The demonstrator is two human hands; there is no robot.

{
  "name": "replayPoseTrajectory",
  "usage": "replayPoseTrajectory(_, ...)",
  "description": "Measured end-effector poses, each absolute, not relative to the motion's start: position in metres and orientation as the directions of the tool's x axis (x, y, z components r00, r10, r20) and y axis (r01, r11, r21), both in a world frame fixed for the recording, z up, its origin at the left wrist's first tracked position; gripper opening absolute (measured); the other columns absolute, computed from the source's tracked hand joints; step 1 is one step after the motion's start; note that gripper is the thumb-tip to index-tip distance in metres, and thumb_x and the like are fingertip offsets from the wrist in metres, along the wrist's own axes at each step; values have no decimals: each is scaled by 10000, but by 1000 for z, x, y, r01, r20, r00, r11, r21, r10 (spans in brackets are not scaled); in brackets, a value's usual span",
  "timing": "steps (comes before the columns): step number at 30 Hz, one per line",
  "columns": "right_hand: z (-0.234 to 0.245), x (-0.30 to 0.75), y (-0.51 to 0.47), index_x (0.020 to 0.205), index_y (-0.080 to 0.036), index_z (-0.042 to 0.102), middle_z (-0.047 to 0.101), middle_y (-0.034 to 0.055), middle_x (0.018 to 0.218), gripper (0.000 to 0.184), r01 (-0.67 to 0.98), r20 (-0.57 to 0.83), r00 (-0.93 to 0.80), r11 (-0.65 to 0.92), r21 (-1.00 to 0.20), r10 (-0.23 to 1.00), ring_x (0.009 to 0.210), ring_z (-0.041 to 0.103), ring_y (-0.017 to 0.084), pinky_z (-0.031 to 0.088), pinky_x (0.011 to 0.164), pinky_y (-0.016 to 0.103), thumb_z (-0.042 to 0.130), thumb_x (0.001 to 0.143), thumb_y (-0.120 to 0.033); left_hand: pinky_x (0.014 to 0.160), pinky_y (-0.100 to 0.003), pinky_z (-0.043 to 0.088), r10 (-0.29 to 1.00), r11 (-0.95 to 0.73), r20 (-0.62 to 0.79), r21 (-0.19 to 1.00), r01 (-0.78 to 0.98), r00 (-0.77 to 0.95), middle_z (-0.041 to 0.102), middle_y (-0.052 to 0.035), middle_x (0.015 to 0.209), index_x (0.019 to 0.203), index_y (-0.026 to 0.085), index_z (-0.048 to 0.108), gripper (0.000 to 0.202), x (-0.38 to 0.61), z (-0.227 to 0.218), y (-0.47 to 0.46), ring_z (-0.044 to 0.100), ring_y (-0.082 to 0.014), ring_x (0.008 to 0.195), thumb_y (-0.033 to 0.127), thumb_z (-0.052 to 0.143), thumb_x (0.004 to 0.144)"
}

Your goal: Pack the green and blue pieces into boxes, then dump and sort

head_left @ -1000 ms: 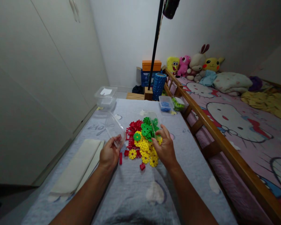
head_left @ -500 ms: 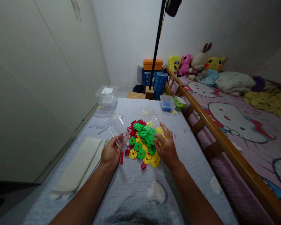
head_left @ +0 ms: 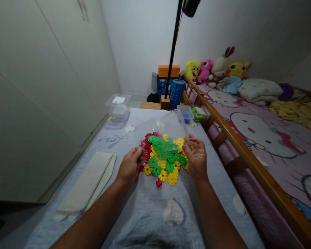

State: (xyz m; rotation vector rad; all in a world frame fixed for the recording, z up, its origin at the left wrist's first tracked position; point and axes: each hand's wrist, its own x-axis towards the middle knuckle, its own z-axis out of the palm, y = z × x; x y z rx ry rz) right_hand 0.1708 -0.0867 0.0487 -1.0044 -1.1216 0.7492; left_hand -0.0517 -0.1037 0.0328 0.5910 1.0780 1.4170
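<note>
A loose pile of flower-shaped plastic discs point(head_left: 162, 159) in green, yellow and red lies on the patterned cloth. Just over it, a clear plastic container point(head_left: 174, 129) is held tilted, and the pieces show through its walls. My left hand point(head_left: 131, 165) pinches clear plastic at the left of the pile. On the other side, the fingers of my right hand point(head_left: 196, 157) close on the container's right edge. Clear outlines overlap between the hands, so I cannot tell whether a second clear piece lies behind. A small red block point(head_left: 159, 183) sits in front of the pile.
A folded cream cloth point(head_left: 89, 185) lies on the left. Toward the back stand a lidded clear box point(head_left: 118, 109), a small box of blue pieces point(head_left: 186, 114) and a bag of green pieces point(head_left: 198, 114). A wooden bed rail point(head_left: 220, 131) runs along the right.
My left hand has carried the clear container right, over the pile. My right hand has shifted right, off the discs, and closed on clear plastic. Several discs have spread rightward.
</note>
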Motion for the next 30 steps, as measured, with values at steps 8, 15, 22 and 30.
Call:
replayPoseTrajectory(8, 38, 147, -106, 1178, -282, 568, 631, 74, 1304, 429, -220, 202, 235, 255, -942, 951, 1184, 629, 220, 483, 1061, 449, 743, 810, -417, 525, -196, 447, 966, 148, -229, 870, -471, -118, 608, 17, 664, 923, 150, 699, 406, -29, 38, -98, 553, -97, 558, 463, 822, 697)
replayPoseTrajectory(15, 28, 129, -114, 1227, -305, 567, 681, 49, 1243, 380, -273, 160, 132, 191, -943, 978, 1171, 647, 204, 511, 1036, 422, 658, 874, -410, 660, -259, 528, 953, 100, -217, 882, -461, -209, 711, -36, 802, 1000, 152, 725, 374, -20, 33, -99, 666, -168, 726, 391, 796, 721)
replayPoseTrajectory(22, 29, 119, -122, 1182, -301, 544, 699, 36, 1164, 317, -254, 138, 50, 146, -956, 989, 1057, 689, 199, 582, 889, 365, 562, 897, -439, 781, -279, 551, 943, 45, -198, 871, -489, -266, 725, -70, 1110, 1065, 213, 698, 299, -12, 36, -103, 687, -195, 999, 364, 725, 808)
replayPoseTrajectory(30, 26, 121, -117, 1123, -288, 467, 700, 26, 1019, 411, -195, 75, -23, 69, -978, 997, 960, 701, 221, 584, 807, 348, 670, 822, -480, 716, -251, 537, 927, 72, -246, 856, -512, -281, 714, -74, 1096, 1053, 208, 640, 306, -14, 37, -105, 684, -182, 952, 391, 716, 820)
